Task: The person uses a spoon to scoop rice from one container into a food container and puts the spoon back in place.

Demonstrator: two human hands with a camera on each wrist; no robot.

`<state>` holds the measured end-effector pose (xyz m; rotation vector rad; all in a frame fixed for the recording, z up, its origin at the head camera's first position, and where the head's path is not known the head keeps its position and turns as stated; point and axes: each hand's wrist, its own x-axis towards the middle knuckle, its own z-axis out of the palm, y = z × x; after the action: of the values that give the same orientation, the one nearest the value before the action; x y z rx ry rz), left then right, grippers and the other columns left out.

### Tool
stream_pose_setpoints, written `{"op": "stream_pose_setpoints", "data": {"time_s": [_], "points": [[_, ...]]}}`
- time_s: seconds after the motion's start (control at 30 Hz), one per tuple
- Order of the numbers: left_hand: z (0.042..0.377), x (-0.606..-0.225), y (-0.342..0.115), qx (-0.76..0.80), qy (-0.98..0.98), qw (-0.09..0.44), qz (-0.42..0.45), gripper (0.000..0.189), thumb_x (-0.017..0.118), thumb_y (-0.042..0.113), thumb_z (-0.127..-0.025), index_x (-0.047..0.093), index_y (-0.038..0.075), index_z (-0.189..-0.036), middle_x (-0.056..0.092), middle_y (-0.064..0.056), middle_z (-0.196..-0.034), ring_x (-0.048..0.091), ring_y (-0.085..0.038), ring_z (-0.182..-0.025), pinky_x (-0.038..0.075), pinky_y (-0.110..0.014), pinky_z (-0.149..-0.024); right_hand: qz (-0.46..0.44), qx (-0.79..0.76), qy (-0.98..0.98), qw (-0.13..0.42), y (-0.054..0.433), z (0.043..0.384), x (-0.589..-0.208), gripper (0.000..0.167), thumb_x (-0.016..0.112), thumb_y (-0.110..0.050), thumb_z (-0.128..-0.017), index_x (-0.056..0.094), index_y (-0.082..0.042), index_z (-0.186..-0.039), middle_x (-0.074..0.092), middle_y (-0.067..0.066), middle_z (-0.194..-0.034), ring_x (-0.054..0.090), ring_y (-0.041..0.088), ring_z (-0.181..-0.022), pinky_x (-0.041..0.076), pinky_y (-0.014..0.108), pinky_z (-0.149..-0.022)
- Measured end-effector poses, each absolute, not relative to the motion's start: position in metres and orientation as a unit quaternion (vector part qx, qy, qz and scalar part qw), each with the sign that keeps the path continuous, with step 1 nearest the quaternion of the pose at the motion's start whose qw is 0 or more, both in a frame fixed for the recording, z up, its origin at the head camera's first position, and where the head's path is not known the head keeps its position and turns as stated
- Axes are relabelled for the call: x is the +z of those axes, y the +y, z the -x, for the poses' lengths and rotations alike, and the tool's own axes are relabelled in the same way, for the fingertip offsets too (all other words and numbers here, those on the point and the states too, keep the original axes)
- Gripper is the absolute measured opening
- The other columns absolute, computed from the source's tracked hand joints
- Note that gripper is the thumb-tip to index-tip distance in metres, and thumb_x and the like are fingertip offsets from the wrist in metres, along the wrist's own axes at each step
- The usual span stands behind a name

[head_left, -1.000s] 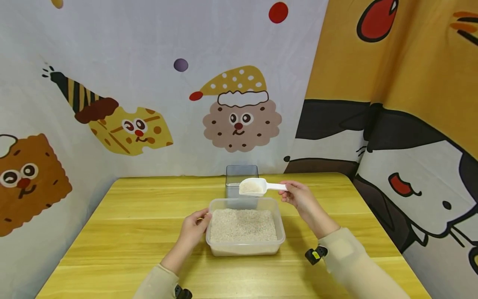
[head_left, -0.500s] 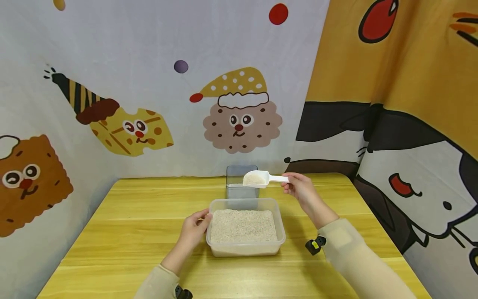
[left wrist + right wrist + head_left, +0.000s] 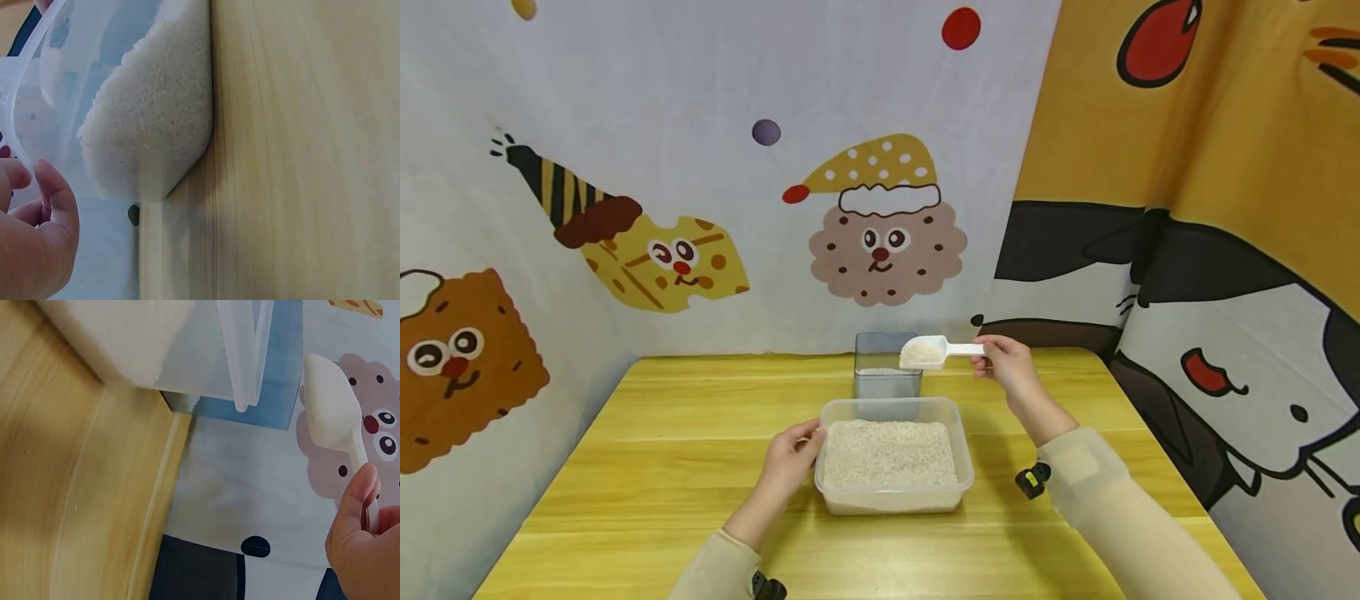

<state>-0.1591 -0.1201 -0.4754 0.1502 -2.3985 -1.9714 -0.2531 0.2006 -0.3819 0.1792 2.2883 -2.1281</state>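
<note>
My right hand (image 3: 1011, 367) pinches the handle of a white scoop (image 3: 936, 350), held level with a small heap of rice in its bowl. In the head view the scoop overlaps the right rim of a grey see-through bin (image 3: 887, 387) that has some rice inside. In the right wrist view the scoop (image 3: 331, 403) shows its rounded underside, with thumb and fingers on the handle. My left hand (image 3: 788, 454) holds the left rim of a clear plastic container (image 3: 891, 500) of rice. Thumb and finger of the left hand (image 3: 40, 244) meet at the rim's corner.
Both containers stand on a yellow wood-grain table (image 3: 700, 467), the grey bin behind the clear one. A cartoon-printed cloth (image 3: 700, 75) hangs behind the table and along its sides. Dark wrist cameras sit at both sleeves.
My right hand has moved up and to the right with the loaded scoop, from over the bin's front to its right rim. The left hand stays at the container.
</note>
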Motion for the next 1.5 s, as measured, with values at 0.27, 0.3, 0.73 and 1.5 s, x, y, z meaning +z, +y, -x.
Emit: {"op": "stream_pose_setpoints", "data": {"time_s": [0.27, 0.3, 0.73, 1.5], "points": [[0.158, -0.474, -0.121, -0.633, -0.772, 0.013, -0.049, 0.040, 0.059, 0.015, -0.094, 0.055, -0.010, -0.125, 0.056, -0.013, -0.099, 0.059, -0.012, -0.075, 0.052, -0.020, -0.059, -0.010, -0.622, 0.782, -0.042, 0.196, 0.255, -0.380, 0.029, 0.041, -0.009, -0.101, 0.056, 0.011, -0.114, 0.061, 0.010, -0.077, 0.056, 0.006, -0.061, 0.054, 0.019, -0.058], [0.158, -0.473, -0.121, -0.633, -0.772, 0.013, -0.050, 0.040, 0.059, 0.016, -0.094, 0.055, -0.010, -0.125, 0.056, -0.013, -0.099, 0.059, -0.013, -0.075, 0.052, -0.020, -0.060, 0.000, -0.608, 0.792, -0.056, 0.195, 0.255, -0.380, 0.027, 0.042, -0.008, -0.101, 0.058, 0.010, -0.112, 0.062, 0.013, -0.077, 0.057, 0.007, -0.060, 0.054, 0.019, -0.057], [0.158, -0.474, -0.120, -0.637, -0.769, 0.016, -0.052, 0.039, 0.060, 0.013, -0.094, 0.056, -0.010, -0.125, 0.056, -0.013, -0.097, 0.059, -0.015, -0.075, 0.052, -0.020, -0.060, 0.188, -0.363, 0.883, -0.232, 0.183, 0.241, -0.380, 0.018, 0.051, -0.006, -0.097, 0.067, -0.004, -0.103, 0.065, 0.014, -0.091, 0.058, 0.020, -0.068, 0.051, 0.027, -0.056], [0.159, -0.473, -0.119, -0.638, -0.769, 0.013, -0.050, 0.040, 0.060, 0.013, -0.093, 0.055, -0.009, -0.126, 0.056, -0.013, -0.098, 0.057, -0.010, -0.072, 0.050, -0.019, -0.058, 0.160, -0.504, 0.825, -0.197, 0.181, 0.236, -0.382, 0.021, 0.050, -0.008, -0.098, 0.067, 0.002, -0.103, 0.065, 0.016, -0.081, 0.057, 0.014, -0.061, 0.053, 0.025, -0.053]]}}
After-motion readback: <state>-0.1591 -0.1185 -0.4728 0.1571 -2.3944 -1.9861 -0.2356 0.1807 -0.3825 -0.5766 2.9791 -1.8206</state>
